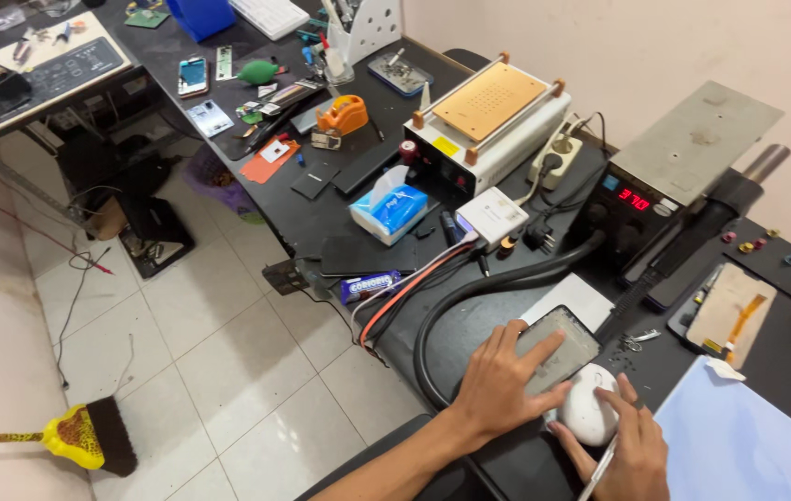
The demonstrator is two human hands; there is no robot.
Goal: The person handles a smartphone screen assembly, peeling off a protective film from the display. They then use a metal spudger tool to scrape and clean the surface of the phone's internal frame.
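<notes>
left hand (497,385) lies flat on one phone (558,348) (screen up); right hand (632,445) grasps one white pad (588,408).

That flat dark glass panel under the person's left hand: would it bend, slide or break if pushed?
The panel looks thin and flat, so probably light and stiff. Its glossy face on the smooth dark table suggests it could slide, which may be why the left hand presses on it. Being so thin, it is likely fragile.

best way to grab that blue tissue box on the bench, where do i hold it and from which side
Take the tissue box across its two long sides, coming down from above. It sits upright with a tissue sticking out the top, so keep fingers off the middle. A white box crowds its right end; the side nearest the bench edge looks freer.
</notes>
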